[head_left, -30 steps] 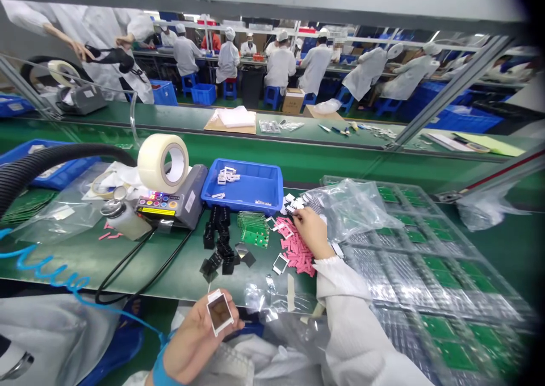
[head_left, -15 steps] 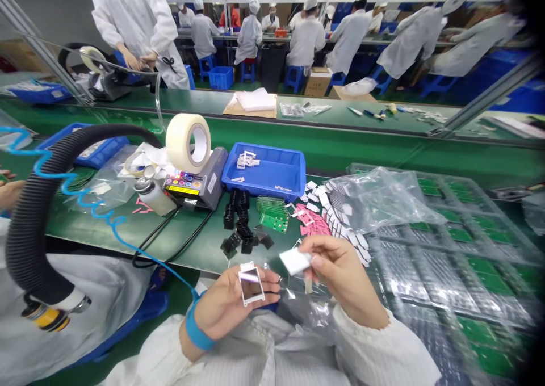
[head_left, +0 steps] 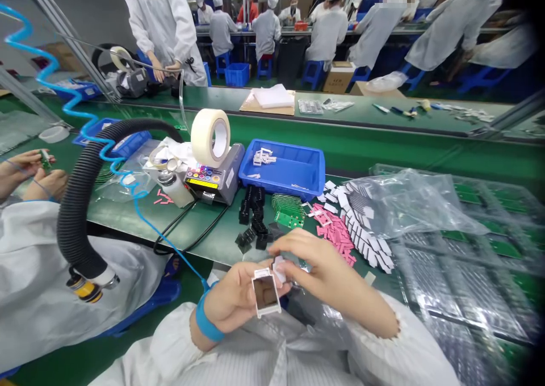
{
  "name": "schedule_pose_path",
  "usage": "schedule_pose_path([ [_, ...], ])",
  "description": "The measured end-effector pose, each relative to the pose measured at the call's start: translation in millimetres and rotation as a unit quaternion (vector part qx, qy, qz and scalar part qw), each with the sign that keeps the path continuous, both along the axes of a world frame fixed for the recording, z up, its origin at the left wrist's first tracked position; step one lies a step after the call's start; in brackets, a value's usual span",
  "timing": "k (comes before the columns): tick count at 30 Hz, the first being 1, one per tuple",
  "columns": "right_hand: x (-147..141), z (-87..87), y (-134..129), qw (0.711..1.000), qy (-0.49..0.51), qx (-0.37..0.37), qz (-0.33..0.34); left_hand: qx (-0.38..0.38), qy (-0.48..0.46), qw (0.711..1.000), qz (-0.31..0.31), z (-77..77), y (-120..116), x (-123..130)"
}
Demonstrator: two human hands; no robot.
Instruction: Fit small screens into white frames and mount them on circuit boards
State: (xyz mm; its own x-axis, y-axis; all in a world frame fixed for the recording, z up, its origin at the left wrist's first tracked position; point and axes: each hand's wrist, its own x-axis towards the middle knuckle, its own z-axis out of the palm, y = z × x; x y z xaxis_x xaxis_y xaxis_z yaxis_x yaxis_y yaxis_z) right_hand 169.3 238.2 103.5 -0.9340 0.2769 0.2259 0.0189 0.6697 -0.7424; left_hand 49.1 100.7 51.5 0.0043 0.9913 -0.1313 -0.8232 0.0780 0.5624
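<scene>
My left hand (head_left: 236, 298), with a blue wrist strap (head_left: 208, 323), holds a white-framed rectangular part with a shiny window (head_left: 266, 293) upright between its fingers. My right hand (head_left: 319, 267) pinches a small white pad (head_left: 279, 268) against the frame's right edge. Beyond my hands on the green bench lie pink strips (head_left: 334, 233), a fanned row of white pads (head_left: 366, 235), small green circuit boards (head_left: 288, 212) and black parts (head_left: 253, 218). My right hand hides part of the bench.
A blue tray (head_left: 283, 170) stands beside a tape dispenser (head_left: 213, 183) with a tape roll (head_left: 210, 138). To the right lie a clear plastic bag (head_left: 409, 204) and stacked trays of green boards (head_left: 464, 278). A black hose (head_left: 80, 204) curves at the left, near a co-worker's hands (head_left: 29, 176).
My right hand has moved from the pink strips to the frame in my left hand, bringing a white pad against it. The view has turned left, showing a co-worker's hands.
</scene>
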Motion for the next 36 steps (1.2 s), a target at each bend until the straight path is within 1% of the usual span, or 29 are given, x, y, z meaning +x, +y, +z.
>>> schedule_pose_path([
  [1,-1.3,-7.8,-5.2,0.998,0.026,0.012,-0.049,-0.002,0.011,1.000,0.024,0.4,0.3,0.4],
  [3,-2.0,-24.5,-16.7,0.986,0.075,0.052,-0.139,-0.005,0.035,0.998,0.050,1.5,0.6,1.2],
  [5,-0.8,-38.7,-27.9,0.967,0.119,0.109,-0.198,-0.007,0.052,0.997,0.060,2.4,0.8,2.6],
  [7,0.4,-47.2,-36.2,0.948,0.146,0.163,-0.230,-0.014,0.057,0.996,0.074,2.6,1.3,4.8],
  [9,-0.2,-48.8,-40.6,0.943,0.151,0.183,-0.233,-0.020,0.055,0.995,0.086,1.5,1.9,6.9],
  [10,-1.0,-47.4,-41.6,0.946,0.147,0.173,-0.231,-0.021,0.053,0.994,0.089,0.3,2.1,7.7],
  [13,-1.4,-38.4,-42.2,0.954,0.146,0.097,-0.242,-0.019,0.050,0.995,0.088,-4.7,2.1,8.2],
  [15,3.9,-34.5,-41.3,0.950,0.163,0.039,-0.263,-0.016,0.047,0.994,0.095,-7.6,1.6,6.6],
  [17,13.7,-38.8,-38.3,0.941,0.177,-0.045,-0.286,-0.007,0.045,0.994,0.104,-9.1,0.7,3.4],
  [19,24.7,-54.4,-32.9,0.939,0.131,-0.124,-0.292,0.004,0.046,0.994,0.104,-8.9,-0.2,-0.5],
  [20,29.4,-65.6,-29.8,0.943,0.088,-0.135,-0.290,0.009,0.046,0.994,0.100,-8.4,-0.5,-2.3],
  [21,33.2,-77.7,-27.0,0.948,0.042,-0.127,-0.289,0.013,0.045,0.995,0.092,-7.8,-0.6,-3.7],
  [23,37.7,-98.7,-23.2,0.952,-0.026,-0.078,-0.294,0.020,0.034,0.997,0.067,-6.5,-0.2,-5.1],
  [24,38.8,-105.0,-22.5,0.950,-0.033,-0.059,-0.303,0.023,0.027,0.998,0.048,-6.0,0.4,-5.0],
  [25,39.3,-107.3,-22.4,0.948,-0.021,-0.060,-0.312,0.026,0.021,0.999,0.024,-5.6,1.1,-4.5],
  [26,39.4,-105.4,-22.5,0.948,0.000,-0.084,-0.306,0.027,0.015,1.000,-0.001,-5.2,1.9,-3.7],
  [27,39.2,-99.8,-22.7,0.951,0.026,-0.127,-0.281,0.027,0.011,0.999,-0.024,-4.9,2.9,-2.8],
  [28,38.7,-91.6,-22.5,0.952,0.052,-0.184,-0.238,0.025,0.006,0.999,-0.043,-4.5,3.9,-1.8],
  [29,37.6,-82.0,-21.9,0.949,0.072,-0.248,-0.181,0.023,0.003,0.998,-0.057,-4.0,4.9,-0.7],
  [30,36.0,-72.3,-21.0,0.941,0.083,-0.307,-0.119,0.021,-0.001,0.997,-0.068,-3.4,5.9,0.2],
  [32,30.9,-56.9,-19.1,0.918,0.082,-0.387,-0.017,0.022,-0.010,0.996,-0.085,-2.0,7.4,2.0],
  [34,23.9,-49.4,-18.5,0.893,0.083,-0.440,0.035,0.033,-0.028,0.994,-0.100,-0.5,8.2,3.5],
  [36,17.5,-47.9,-20.1,0.867,0.091,-0.488,0.046,0.039,-0.053,0.993,-0.103,1.1,8.4,4.8],
])
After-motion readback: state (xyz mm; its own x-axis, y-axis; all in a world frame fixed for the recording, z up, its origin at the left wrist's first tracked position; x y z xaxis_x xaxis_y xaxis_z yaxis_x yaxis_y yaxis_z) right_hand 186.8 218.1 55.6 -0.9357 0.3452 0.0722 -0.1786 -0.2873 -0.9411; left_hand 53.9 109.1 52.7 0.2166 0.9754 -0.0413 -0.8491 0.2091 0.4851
